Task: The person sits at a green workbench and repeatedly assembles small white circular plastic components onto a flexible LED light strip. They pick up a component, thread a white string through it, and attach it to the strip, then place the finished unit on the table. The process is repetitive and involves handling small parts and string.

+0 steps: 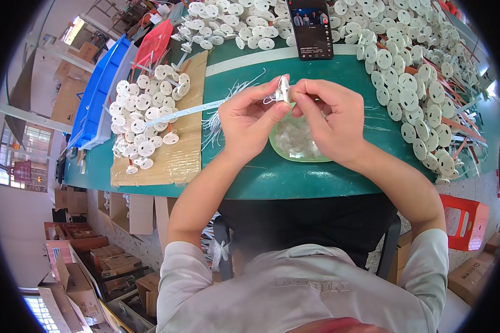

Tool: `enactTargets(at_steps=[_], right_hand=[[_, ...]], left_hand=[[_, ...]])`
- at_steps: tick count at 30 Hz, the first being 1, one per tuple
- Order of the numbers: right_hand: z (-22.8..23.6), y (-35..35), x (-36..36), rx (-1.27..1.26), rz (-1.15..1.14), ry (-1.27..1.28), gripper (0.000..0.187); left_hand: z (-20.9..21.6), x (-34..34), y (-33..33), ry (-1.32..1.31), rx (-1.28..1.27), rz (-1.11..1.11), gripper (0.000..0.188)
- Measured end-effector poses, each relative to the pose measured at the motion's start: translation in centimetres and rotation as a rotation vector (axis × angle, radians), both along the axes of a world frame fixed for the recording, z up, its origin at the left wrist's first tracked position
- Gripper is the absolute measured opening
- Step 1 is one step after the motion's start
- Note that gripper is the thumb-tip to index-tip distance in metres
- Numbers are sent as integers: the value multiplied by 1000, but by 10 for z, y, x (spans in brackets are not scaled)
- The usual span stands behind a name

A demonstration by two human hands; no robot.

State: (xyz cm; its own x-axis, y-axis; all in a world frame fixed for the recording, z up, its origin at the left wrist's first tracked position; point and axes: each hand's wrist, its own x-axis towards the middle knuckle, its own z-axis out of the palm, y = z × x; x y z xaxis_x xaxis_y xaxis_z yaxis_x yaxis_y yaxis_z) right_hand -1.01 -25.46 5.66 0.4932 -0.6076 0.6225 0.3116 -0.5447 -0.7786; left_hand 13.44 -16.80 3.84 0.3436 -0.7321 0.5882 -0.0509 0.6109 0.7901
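Observation:
My left hand (pixel 245 123) is closed in a pinch on a small white disc-shaped piece (pixel 284 89), seen nearly edge-on, with thin white wire beside it. A narrow light strip (pixel 190 110) with small dots runs out leftward from behind this hand, over the cardboard. Close against the piece's right side, my right hand (pixel 334 114) has thumb and fingers pressed together; whatever lies between them is hidden. Under both hands sits a light green bowl (pixel 301 159) holding small clear or whitish bits. Thin white wires (pixel 215 123) lie spread on the green table behind my left hand.
White discs (pixel 141 102) on strips are heaped on a cardboard sheet (pixel 175 166) at left. More discs (pixel 408 100) pile up at right and along the back. A phone (pixel 311 33) stands at the back. Blue (pixel 103 89) and red (pixel 153 44) bins are far left.

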Motion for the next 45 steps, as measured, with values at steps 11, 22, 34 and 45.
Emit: enactTargets(at_steps=[11, 22, 34, 45], right_hand=[[-8, -2, -1, -151, -77, 41, 7], [-1, -3, -2, 246, 219, 1, 10], [-1, -4, -7, -52, 121, 47, 4], [-2, -9, -1, 35, 105, 132, 8]], left_hand=[[-9, 3, -1, -50, 53, 20, 36], [-2, 10, -1, 26, 35, -53, 33], [1, 20, 4, -30, 42, -201, 37], [9, 19, -1, -86, 181, -88, 37]])
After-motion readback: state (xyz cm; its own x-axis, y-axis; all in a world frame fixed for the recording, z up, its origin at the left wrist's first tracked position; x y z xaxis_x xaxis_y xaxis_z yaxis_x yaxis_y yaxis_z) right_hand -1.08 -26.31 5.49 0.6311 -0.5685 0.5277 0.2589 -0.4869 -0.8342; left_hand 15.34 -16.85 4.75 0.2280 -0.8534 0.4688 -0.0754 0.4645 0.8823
